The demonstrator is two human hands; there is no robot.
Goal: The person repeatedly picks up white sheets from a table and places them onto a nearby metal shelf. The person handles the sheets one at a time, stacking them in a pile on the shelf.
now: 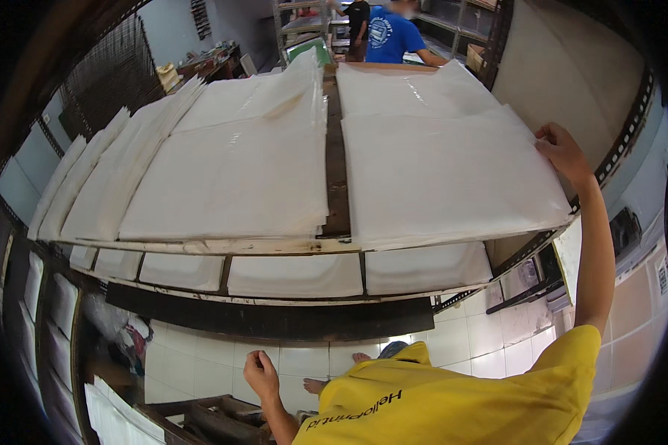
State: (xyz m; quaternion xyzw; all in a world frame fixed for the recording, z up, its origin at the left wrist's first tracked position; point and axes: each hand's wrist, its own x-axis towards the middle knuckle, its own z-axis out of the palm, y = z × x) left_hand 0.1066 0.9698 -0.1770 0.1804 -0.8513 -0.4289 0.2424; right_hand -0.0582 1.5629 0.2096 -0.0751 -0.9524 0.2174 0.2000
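My right hand (565, 154) reaches up to the right edge of a wide stack of thin white plastic sheets (445, 170). Its thumb and fingertips are pinched at that edge; how many sheets lie between them is too small to tell. The stack rests on the upper rack shelf, its front edge hanging slightly over the shelf lip. Low down, in front of my body, my left hand (261, 374) is loosely curled with nothing visible in it, apart from the rack.
Left of a dark gap, another white stack (237, 163) and several leaning piles fill the shelf. A lower shelf (297, 297) holds more white stacks. Perforated metal posts (623, 137) frame the rack's right side. Behind it stands a person in a blue shirt (390, 37). A wooden crate (208, 415) sits below.
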